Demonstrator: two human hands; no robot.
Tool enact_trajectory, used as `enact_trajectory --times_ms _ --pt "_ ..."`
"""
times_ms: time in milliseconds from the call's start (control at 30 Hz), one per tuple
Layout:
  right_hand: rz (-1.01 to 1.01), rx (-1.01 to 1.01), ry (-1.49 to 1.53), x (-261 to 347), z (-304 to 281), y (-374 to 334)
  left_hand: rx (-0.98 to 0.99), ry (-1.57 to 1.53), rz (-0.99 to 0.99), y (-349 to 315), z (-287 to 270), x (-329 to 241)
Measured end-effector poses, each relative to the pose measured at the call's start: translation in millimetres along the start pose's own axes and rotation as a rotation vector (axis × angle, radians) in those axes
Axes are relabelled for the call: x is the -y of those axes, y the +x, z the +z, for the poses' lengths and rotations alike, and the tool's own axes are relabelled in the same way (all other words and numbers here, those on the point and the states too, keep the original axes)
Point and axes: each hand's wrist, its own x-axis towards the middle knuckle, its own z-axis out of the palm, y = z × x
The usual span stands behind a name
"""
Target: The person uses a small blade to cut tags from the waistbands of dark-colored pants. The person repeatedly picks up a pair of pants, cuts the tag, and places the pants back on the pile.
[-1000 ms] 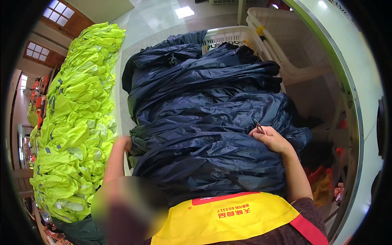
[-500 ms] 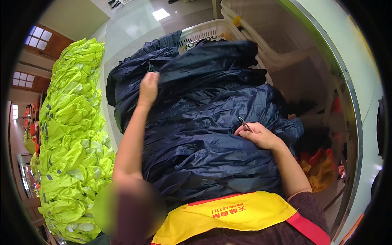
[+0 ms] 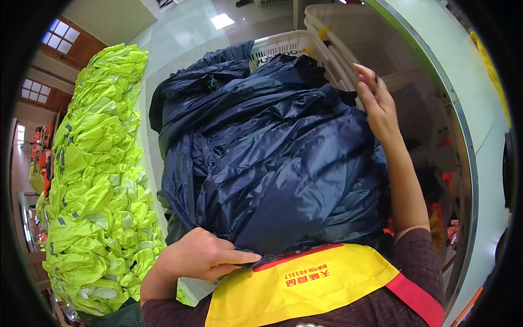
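A big heap of shiny dark navy garments (image 3: pixel 283 163) lies in front of me, spilling over a white basket. My left hand (image 3: pixel 201 253) is low at the heap's near edge, by my apron. Its fingers are closed on a fold of the navy fabric, the index finger stretched along it. Raised at the heap's far right side is my right hand (image 3: pixel 380 106), fingers curled and off the cloth. Between them shows a small dark bit of the thread snips (image 3: pixel 376 80); most of the tool is hidden by the fingers.
Left of the heap runs a long pile of neon yellow garments (image 3: pixel 103 180). Behind stands the white slotted basket (image 3: pixel 283 43), beside a translucent plastic bin (image 3: pixel 348 27). A pale table with a metal edge (image 3: pixel 468 141) bounds the right. Red and orange items lie low beneath it.
My left hand has come from the heap's far left down to its near edge. My right hand has risen to the far right side. The top navy garment is spread toward me.
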Motion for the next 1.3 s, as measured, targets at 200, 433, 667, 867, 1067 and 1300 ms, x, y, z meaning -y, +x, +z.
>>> enact_trajectory --times_ms 200,433,667,867,1067,1300 --pt "0.218 0.468 -0.749 -68 14 -11 0.035 -0.391 -0.116 -15 -15 16" --pt "0.355 0.261 -0.776 -44 0 -41 -0.531 0.271 -0.077 49 -58 -3" --pt "0.521 0.114 -0.594 -68 -37 -54 -0.100 0.174 -0.038 107 19 145" --pt "0.365 -0.098 0.176 -74 -40 -74 -0.063 0.048 -0.003 116 -2 124" --pt "-0.102 0.123 -0.225 19 -30 -85 -0.527 -0.547 -0.171 150 -42 93" --pt "-0.552 0.299 -0.396 48 0 -99 -0.704 -0.691 -0.208 201 -26 34"
